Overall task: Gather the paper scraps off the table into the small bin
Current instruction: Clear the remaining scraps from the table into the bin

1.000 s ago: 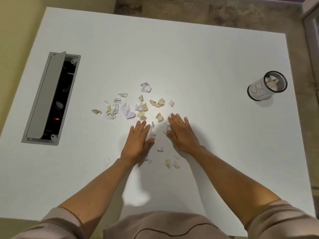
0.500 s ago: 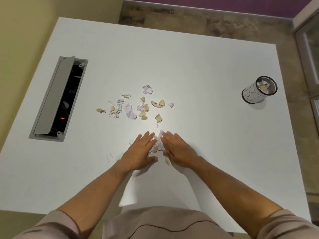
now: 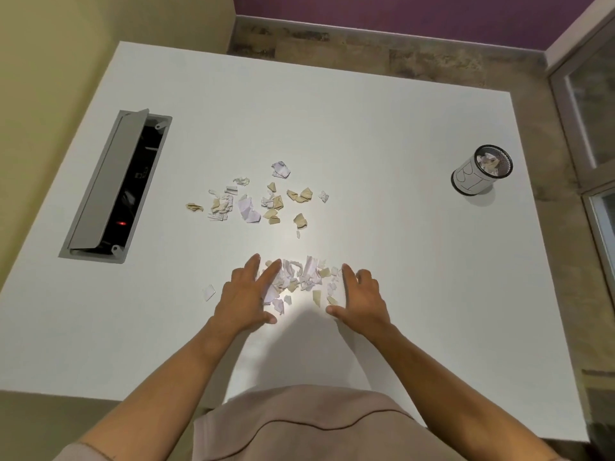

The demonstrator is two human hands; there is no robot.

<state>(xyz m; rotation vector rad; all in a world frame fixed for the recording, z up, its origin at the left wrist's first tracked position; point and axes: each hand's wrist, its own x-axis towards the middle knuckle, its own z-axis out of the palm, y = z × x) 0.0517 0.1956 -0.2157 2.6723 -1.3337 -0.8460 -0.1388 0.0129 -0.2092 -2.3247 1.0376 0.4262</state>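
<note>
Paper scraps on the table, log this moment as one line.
left hand open beside pile | right hand open beside pile | scrap pile between hands | bin far right

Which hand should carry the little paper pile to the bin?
Probably the right hand. The bin stands far off on the right side of the table, and that hand already touches the pile. The left hand would cross over.

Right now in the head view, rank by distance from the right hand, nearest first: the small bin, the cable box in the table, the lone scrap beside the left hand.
From the right hand:
1. Lone scrap, left of left hand.
2. Small bin, far right.
3. Cable box, far left.
</note>
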